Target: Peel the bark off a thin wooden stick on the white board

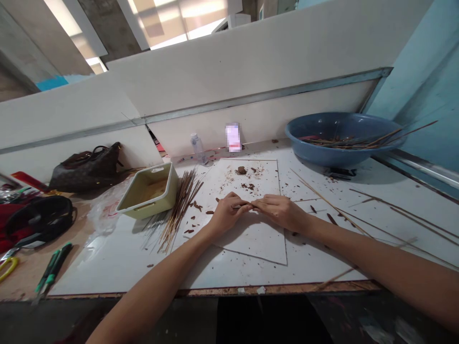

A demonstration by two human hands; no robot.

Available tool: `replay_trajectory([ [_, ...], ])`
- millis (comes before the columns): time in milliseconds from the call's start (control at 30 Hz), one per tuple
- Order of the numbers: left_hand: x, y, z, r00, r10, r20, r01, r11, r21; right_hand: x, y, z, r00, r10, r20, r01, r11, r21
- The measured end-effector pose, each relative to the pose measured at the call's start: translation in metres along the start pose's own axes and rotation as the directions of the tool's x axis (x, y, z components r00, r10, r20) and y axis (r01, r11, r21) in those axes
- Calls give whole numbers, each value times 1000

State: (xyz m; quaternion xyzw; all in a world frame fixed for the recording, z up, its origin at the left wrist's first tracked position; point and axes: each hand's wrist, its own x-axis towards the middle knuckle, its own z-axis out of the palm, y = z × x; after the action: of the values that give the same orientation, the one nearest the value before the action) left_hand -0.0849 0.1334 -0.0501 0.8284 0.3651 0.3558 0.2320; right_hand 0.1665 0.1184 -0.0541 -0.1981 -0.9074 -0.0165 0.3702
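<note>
Over a white board (247, 243), my two hands meet with fingertips touching. My left hand (229, 211) is closed, its thumb and fingers pinching what looks like a thin, dark brown stick-like piece (236, 207). My right hand (278, 210) is closed too, fingers pressed together against the left fingertips; what they hold is hidden. Beyond the hands lie a brown lump (241, 170) and dark crumbs (247, 186), perhaps of a clay-like paste. A bundle of thin brown sticks (184, 200) lies left of the board.
At left stand a pale green basin (147, 210) and a brown handbag (88, 167). Green-handled tools (53, 267) and yellow scissors (9, 267) lie near the front left. A clear bottle (198, 148) and a phone (234, 137) stand behind. A blue basin (322, 155) holds sticks; long sticks (333, 205) lie right.
</note>
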Motion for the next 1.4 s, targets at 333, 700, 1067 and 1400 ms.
replay_trajectory([
  [333,1,-3,-7,990,143,-2,-141,975,174,-6,16,0,991,129,29,-129,992,-1],
  [700,-2,-6,0,984,177,14,-176,971,162,0,7,5,990,117,82,-117,993,0],
  [1067,-1,-1,0,990,139,-3,-137,980,141,0,10,13,984,63,166,-14,958,-286],
  [1400,-1,-3,-1,994,112,-3,-111,990,89,2,10,10,970,70,233,-18,976,-217],
])
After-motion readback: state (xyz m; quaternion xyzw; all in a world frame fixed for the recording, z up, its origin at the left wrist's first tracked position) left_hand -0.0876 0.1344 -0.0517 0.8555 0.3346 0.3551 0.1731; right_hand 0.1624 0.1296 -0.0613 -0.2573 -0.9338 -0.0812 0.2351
